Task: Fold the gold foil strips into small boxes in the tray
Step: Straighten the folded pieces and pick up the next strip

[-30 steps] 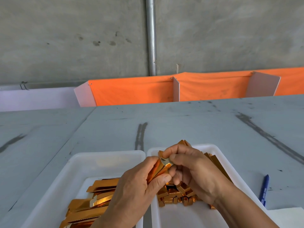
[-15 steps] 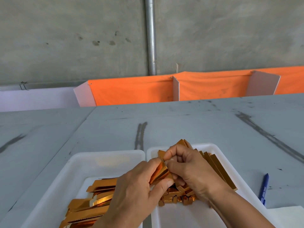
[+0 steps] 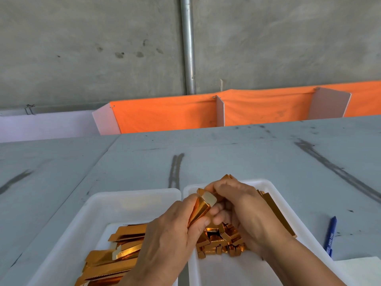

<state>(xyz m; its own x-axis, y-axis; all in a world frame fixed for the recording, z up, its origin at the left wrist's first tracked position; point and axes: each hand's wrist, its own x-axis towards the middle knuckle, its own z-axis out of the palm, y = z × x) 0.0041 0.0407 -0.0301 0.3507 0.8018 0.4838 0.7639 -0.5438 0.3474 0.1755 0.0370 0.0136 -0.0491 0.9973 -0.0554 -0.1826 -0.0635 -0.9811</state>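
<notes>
Since the frame half a second back, the right hand's [image 3: 243, 211] fingertips have drawn off the far end of the held gold foil strip [image 3: 200, 210], and a pale end flap [image 3: 209, 198] now shows there.

That strip, partly folded into a narrow tube, sits above the gap between the two trays. Its long axis runs from near-left up to far-right, with the flap end pointing far-right and the near end buried in the left hand [image 3: 171, 234]. The left hand grips it between thumb and curled fingers. The right hand's thumb and bent fingers close around the flap end from the right, touching it.

On the grey table [image 3: 247, 157], the left white plastic tray [image 3: 134, 195] holds flat gold foil strips [image 3: 123, 250], lying mostly left to right. Just beside it, the right white plastic tray [image 3: 268, 182] holds a heap of small folded gold boxes [image 3: 222, 240] under the right hand, and long gold strips [image 3: 274, 211] lean along its right wall.

A blue pen [image 3: 331, 234] lies right of that tray, pointing near to far. An orange cloth [image 3: 165, 114] hangs along the table's far edge, below a grey concrete wall [image 3: 82, 48] with an upright metal pipe [image 3: 188, 48].
</notes>
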